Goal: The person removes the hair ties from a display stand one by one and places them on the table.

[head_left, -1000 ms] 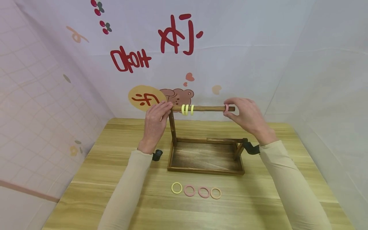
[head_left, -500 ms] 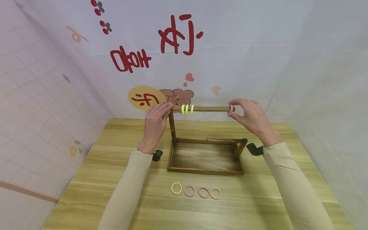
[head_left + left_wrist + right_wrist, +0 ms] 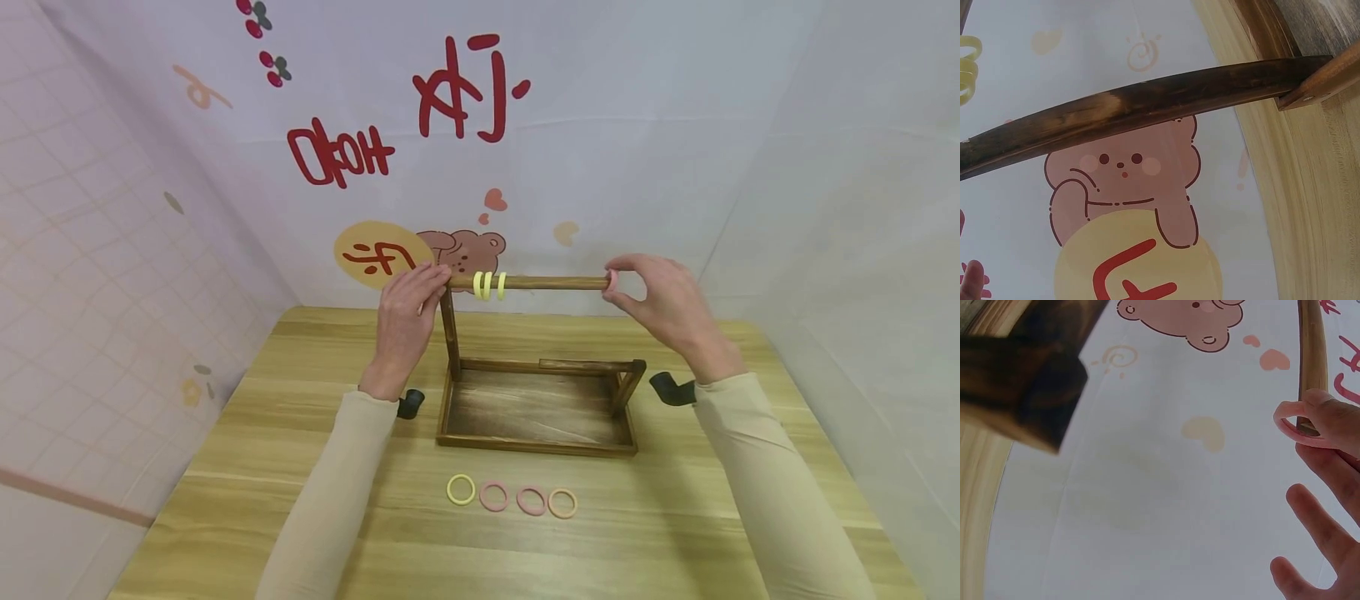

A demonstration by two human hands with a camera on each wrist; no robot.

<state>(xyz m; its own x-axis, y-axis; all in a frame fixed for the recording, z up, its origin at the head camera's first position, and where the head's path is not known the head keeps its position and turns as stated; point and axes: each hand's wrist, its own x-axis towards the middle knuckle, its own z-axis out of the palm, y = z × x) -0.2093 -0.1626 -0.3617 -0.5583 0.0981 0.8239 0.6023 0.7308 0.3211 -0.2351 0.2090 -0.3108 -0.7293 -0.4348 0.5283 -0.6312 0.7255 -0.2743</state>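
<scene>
A dark wooden rack (image 3: 536, 448) stands on the table, its upper rod (image 3: 555, 283) running level from a tall left post. My left hand (image 3: 405, 317) holds the corner where post and rod meet; in the left wrist view the post (image 3: 1147, 103) crosses and just a fingertip (image 3: 971, 281) shows. Several yellow rings (image 3: 487, 286) hang on the rod near that corner. At the rod's free right end, my right hand (image 3: 667, 304) pinches a pink ring (image 3: 612, 281) between thumb and forefinger. Seen from the right wrist, this ring (image 3: 1285, 422) loops around the rod's very tip.
In front of the rack lie a yellow ring (image 3: 461, 490), two pink rings (image 3: 494, 497) and an orange ring (image 3: 562, 503) in a row. A shorter right post (image 3: 630, 385) bears a low bar (image 3: 588, 365). A printed white cloth (image 3: 645, 167) hangs behind.
My right hand has slid the pink ring rightward along the rod to its tip. The left hand and the yellow rings have stayed in place.
</scene>
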